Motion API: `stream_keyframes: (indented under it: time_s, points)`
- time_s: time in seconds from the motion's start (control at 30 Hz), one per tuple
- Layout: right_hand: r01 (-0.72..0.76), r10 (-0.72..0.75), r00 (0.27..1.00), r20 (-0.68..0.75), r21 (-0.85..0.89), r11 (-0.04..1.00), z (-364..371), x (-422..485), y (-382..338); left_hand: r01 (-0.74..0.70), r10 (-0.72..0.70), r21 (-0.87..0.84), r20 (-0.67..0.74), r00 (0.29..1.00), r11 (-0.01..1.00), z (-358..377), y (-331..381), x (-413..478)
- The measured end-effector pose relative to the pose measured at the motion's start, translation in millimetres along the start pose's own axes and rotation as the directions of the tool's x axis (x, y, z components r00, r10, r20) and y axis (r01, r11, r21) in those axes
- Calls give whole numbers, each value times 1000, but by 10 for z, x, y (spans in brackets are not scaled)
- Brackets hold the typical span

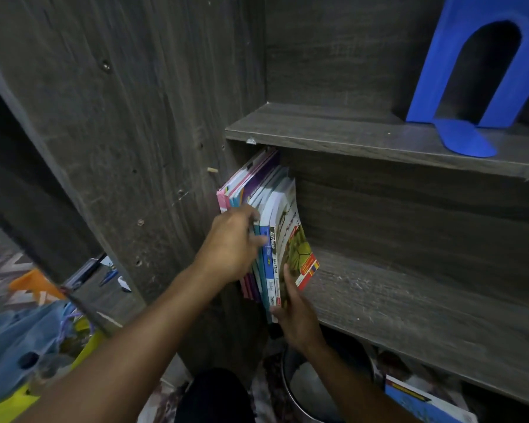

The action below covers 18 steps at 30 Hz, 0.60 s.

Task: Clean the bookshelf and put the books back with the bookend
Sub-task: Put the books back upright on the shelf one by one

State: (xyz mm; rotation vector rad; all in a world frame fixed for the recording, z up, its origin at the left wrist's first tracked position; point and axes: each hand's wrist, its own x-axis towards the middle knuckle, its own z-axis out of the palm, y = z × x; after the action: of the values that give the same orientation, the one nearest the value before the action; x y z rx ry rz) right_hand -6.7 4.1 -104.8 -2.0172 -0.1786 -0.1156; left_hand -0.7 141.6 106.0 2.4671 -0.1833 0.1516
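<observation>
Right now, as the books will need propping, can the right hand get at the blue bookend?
Probably, once freed: the right hand holds the books, while the blue bookend stands alone on the open shelf above, nothing before it.

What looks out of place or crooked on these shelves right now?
The blue bookend stands alone on the upper shelf, propping nothing, while the books on the lower shelf lean tilted, held by the left hand and right hand.
</observation>
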Motion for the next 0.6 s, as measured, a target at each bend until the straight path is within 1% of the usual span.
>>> stream_keyframes:
  time_s: [0.07, 0.23, 0.3, 0.37, 0.4, 0.5, 0.6]
  points:
    - [-17, 17, 1000, -1, -31, 999, 16, 41, 50, -65, 68, 68, -33, 997, 996, 0, -98, 27]
    - [-104, 104, 991, 87, -7, 995, 88, -55, 192, -96, 100, 217, -7, 995, 971, 16, -77, 219]
    - [-129, 131, 989, 61, -45, 991, 156, -81, 258, -87, 81, 270, 33, 996, 959, 18, -25, 241]
    - [-131, 132, 991, 9, -89, 987, 208, -57, 302, -53, 28, 338, 78, 997, 940, 29, 34, 245]
    - [-129, 128, 992, -11, -110, 986, 227, -39, 325, -36, 13, 375, 65, 998, 926, 40, 68, 249]
    - [-115, 110, 993, -42, -156, 981, 259, -14, 375, 15, 13, 492, -54, 998, 870, 82, 244, 267]
    - [-99, 90, 994, -55, -189, 977, 270, -39, 373, 57, -16, 602, -74, 997, 797, 200, 418, 326]
